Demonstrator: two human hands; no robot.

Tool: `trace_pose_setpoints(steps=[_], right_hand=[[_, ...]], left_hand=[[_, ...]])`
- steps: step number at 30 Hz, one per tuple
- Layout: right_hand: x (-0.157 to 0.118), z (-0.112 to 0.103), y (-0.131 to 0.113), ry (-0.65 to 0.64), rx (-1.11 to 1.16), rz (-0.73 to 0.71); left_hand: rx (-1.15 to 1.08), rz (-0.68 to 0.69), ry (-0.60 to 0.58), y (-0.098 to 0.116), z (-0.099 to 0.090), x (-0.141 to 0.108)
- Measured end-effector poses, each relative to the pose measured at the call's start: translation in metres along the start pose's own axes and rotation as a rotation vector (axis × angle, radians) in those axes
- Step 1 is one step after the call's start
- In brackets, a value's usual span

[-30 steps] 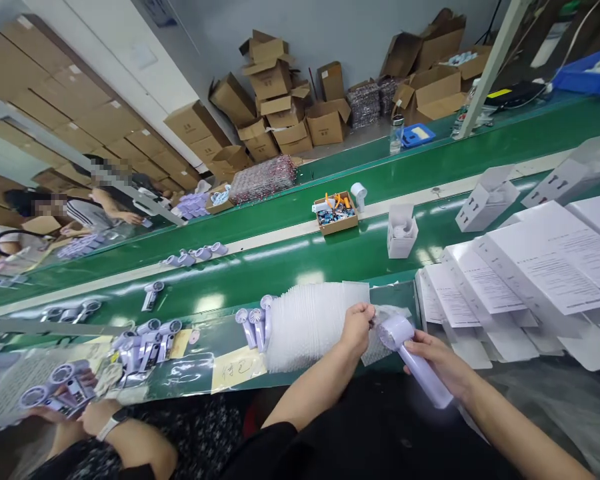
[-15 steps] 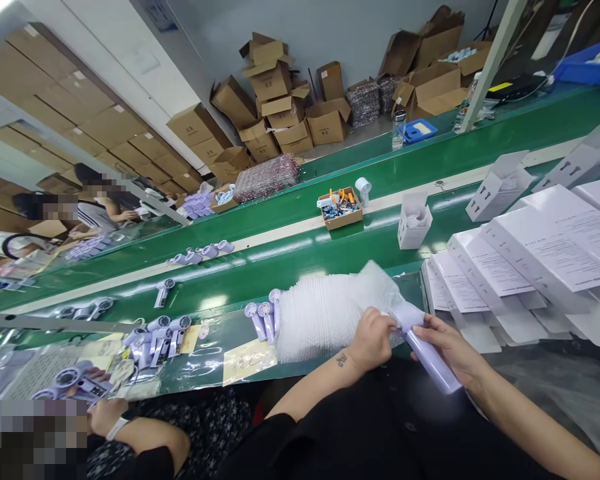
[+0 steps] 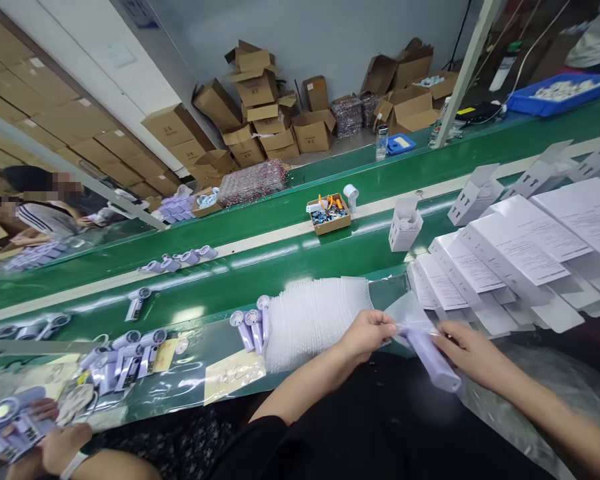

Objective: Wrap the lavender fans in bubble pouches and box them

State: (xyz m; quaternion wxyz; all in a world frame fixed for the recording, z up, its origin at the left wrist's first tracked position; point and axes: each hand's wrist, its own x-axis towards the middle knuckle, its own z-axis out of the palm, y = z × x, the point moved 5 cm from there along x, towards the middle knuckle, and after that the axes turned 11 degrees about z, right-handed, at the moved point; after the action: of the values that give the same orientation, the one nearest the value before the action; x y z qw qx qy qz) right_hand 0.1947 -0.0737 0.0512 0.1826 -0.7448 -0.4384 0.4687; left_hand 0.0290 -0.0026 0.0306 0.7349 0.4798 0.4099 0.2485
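Glossy green table, with a smooth lilac fan in cloudy, wrinkled film between 2 hands at its near edge.
Stiff white boxes with flat, printed faces overlap at right; left of the film, pimpled translucent pouches stand in a ribbed row beside 3 round-headed lilac fans. The wrapped fan's long axis slants, its blunt handle end pointing lower right, towards the wearer. The left hand has a closed grip, pinching film; the right hand's grip is closed at the film's right side, by the handle.
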Motion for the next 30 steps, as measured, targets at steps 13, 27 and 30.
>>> trace_pose_setpoints(steps=[13, 27, 30], right_hand=[[-0.032, -0.052, -0.081, -0.008, 0.097, -0.206], [-0.001, -0.105, 0.066, 0.804, 0.878, 0.297], [0.013, -0.099, 0.075, 0.761, 1.127, 0.204]], left_hand=[[0.296, 0.626, -0.032, 0.1, -0.025, -0.033], [0.158, 0.428, 0.242, 0.055, -0.063, 0.002], [-0.165, 0.355, 0.289, 0.055, -0.088, 0.004]])
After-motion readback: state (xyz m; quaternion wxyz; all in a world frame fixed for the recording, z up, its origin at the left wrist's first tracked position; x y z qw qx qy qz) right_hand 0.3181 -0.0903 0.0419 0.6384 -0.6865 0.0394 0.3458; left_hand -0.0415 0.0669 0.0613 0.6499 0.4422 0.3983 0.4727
